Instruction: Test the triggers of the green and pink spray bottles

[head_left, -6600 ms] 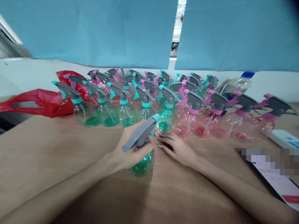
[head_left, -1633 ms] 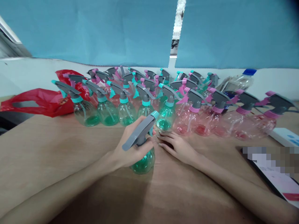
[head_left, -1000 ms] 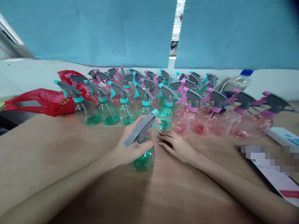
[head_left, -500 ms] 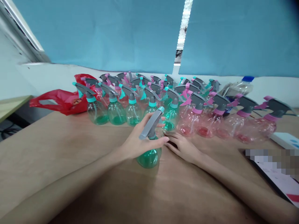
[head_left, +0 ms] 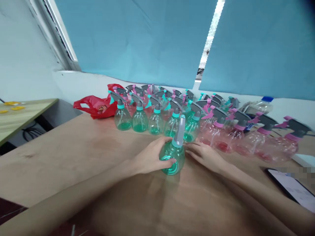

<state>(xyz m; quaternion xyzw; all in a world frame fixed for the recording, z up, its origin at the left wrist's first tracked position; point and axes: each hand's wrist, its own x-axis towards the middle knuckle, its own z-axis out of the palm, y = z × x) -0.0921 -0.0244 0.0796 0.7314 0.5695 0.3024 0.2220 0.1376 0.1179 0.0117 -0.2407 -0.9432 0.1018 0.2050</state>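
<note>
A green spray bottle [head_left: 172,153] with a grey and turquoise trigger head stands upright on the table in front of me. Green liquid shows low in it. My left hand [head_left: 150,158] is wrapped round the bottle's body from the left, thumb across the near side and fingers mostly hidden behind. On the other side of the bottle, my right hand [head_left: 208,155] rests on the table with its fingers stretched out and nothing in them. Just beyond both hands is a row of spray bottles, green ones [head_left: 139,120] at left and pink ones [head_left: 223,141] at right.
More spray bottles crowd behind the front row. A red plastic bag [head_left: 94,106] lies at the left, and a clear bottle with a blue cap [head_left: 262,105] leans at the back right. A phone [head_left: 292,186] lies at the right. Another table [head_left: 29,113] stands at far left.
My left hand has shifted from the trigger head and neck down to the bottle's body, and the head has turned. The view has swung left. My right hand stays on the table.
</note>
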